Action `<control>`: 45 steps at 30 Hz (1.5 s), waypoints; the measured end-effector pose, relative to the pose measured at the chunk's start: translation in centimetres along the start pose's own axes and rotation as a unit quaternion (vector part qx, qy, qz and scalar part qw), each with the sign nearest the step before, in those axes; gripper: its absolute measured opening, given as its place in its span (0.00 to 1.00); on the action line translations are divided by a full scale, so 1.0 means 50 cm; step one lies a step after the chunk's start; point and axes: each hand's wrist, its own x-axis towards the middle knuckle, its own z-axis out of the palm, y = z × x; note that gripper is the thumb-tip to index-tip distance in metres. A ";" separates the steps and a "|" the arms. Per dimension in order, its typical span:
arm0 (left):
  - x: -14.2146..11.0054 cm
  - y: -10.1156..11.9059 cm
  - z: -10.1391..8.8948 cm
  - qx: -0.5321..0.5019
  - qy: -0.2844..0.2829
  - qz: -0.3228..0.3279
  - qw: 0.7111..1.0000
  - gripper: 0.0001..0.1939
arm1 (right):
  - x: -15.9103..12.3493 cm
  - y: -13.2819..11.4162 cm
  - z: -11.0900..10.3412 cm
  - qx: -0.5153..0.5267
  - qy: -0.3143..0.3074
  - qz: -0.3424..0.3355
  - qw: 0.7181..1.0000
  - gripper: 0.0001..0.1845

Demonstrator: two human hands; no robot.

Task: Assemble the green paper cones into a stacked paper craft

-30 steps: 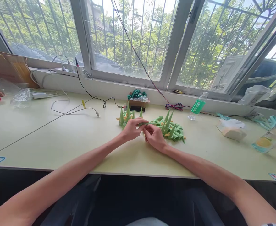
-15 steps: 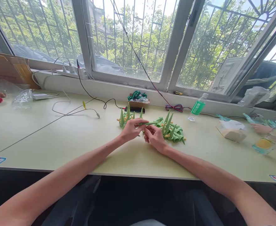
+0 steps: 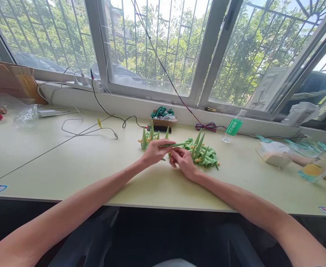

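My left hand (image 3: 154,152) is closed around a slim green cone (image 3: 183,143), whose pointed end reaches out to the right. Close beside it, my right hand (image 3: 184,163) has thumb and fingers pinched together at the cone's near side. Whatever sits between those right fingertips is too small and covered to make out. Just past my right hand lies a heap of green cones (image 3: 209,160), some standing upright, with small yellow pieces (image 3: 198,160) among them. More green cones (image 3: 144,140) with yellow bits stand behind my left hand, partly hidden by it.
Behind the cones are a dark phone (image 3: 167,129) and a small cardboard box (image 3: 163,121) with green material. A bottle (image 3: 234,127) stands right of them. Cables (image 3: 96,129) cross the left tabletop. Farther right, another person's arm (image 3: 300,158) reaches behind a white box (image 3: 274,154).
My hands stay almost in place, with only slight finger movement around the cone. At the right, the other person's hand has moved left, behind the white box.
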 end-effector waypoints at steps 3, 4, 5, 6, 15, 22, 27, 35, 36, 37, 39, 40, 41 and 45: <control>0.001 -0.002 0.000 0.012 0.003 0.000 1.000 0.15 | 0.002 0.004 -0.001 0.007 0.002 0.002 1.000 0.17; 0.002 -0.003 0.000 0.019 0.006 0.001 1.000 0.15 | 0.002 0.006 -0.001 0.003 0.003 -0.004 1.000 0.17; 0.003 -0.004 0.000 0.029 0.008 0.003 1.000 0.15 | 0.003 0.007 -0.002 -0.007 0.006 -0.011 1.000 0.16; 0.004 -0.005 -0.001 0.041 0.009 0.005 0.999 0.15 | 0.003 0.009 -0.003 -0.023 0.009 -0.019 1.000 0.16; 0.009 -0.013 -0.013 0.145 0.000 -0.031 0.989 0.17 | 0.001 0.008 -0.010 -0.160 0.063 -0.077 0.982 0.14; 0.009 -0.016 -0.015 0.104 -0.031 -0.076 0.991 0.17 | -0.004 -0.005 -0.010 -0.268 0.038 -0.113 0.956 0.13; 0.008 -0.008 -0.014 0.109 -0.030 -0.088 0.990 0.14 | -0.002 -0.004 -0.009 -0.303 0.011 -0.125 0.945 0.11; 0.007 -0.001 -0.015 0.110 -0.017 -0.100 0.989 0.14 | -0.003 -0.002 -0.010 -0.337 -0.007 -0.171 0.926 0.13; 0.007 -0.001 -0.014 0.105 -0.018 -0.103 0.989 0.14 | -0.002 -0.001 -0.011 -0.345 -0.006 -0.177 0.922 0.13; 0.006 -0.001 -0.013 0.098 -0.020 -0.105 0.989 0.14 | -0.002 -0.001 -0.011 -0.355 -0.005 -0.184 0.917 0.12; 0.005 -0.002 -0.012 0.091 -0.028 -0.103 0.990 0.14 | 0.000 0.000 -0.013 -0.372 -0.007 -0.197 0.907 0.10; 0.004 -0.002 -0.012 0.094 -0.033 -0.099 0.990 0.14 | 0.001 0.000 -0.013 -0.378 -0.010 -0.203 0.903 0.09; 0.004 -0.001 -0.011 0.100 -0.040 -0.095 0.990 0.15 | 0.002 0.001 -0.014 -0.384 -0.013 -0.208 0.899 0.08; 0.003 0.005 -0.012 0.138 -0.063 -0.084 0.985 0.16 | 0.003 0.002 -0.015 -0.399 -0.015 -0.215 0.891 0.09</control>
